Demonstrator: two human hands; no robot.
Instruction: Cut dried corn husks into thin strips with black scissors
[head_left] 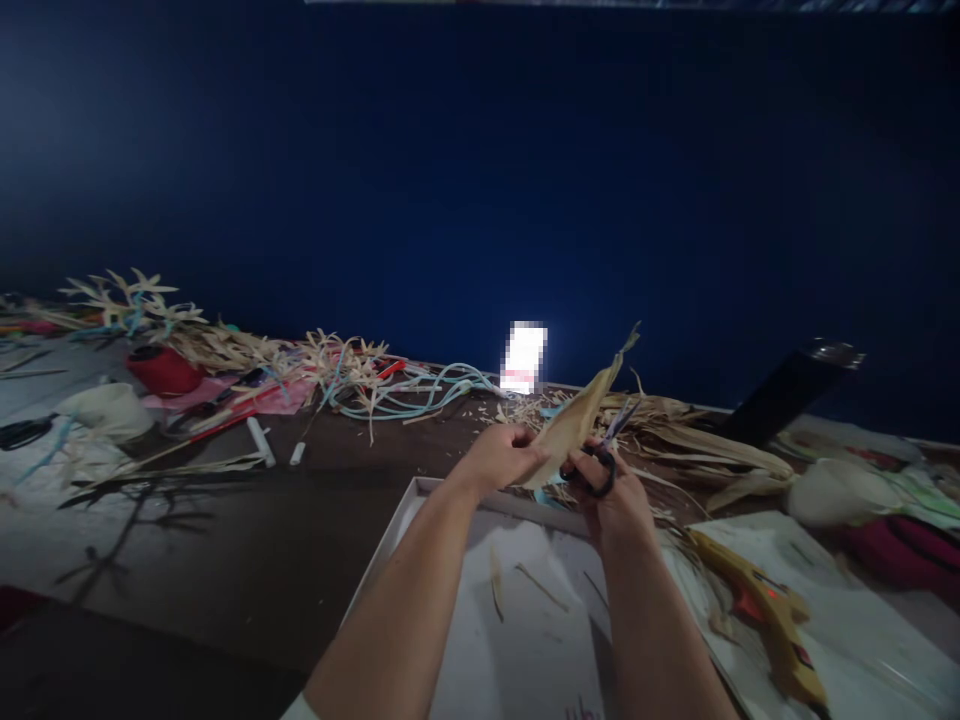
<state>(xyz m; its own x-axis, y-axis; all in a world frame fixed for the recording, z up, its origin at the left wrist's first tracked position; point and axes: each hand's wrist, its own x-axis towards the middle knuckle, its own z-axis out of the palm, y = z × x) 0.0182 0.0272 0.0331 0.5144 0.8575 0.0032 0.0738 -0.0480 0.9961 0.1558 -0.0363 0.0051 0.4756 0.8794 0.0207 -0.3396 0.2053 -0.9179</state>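
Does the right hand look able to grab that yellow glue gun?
Probably not while the right hand holds scissors; otherwise the way looks free, the yellow glue gun lying uncovered nearby.

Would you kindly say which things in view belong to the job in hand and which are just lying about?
Apparently in the job:
dry leaf, in the left hand
scissors, in the right hand
white tray, beneath

Apparently lying about:
black bottle
red spool
yellow glue gun, possibly related
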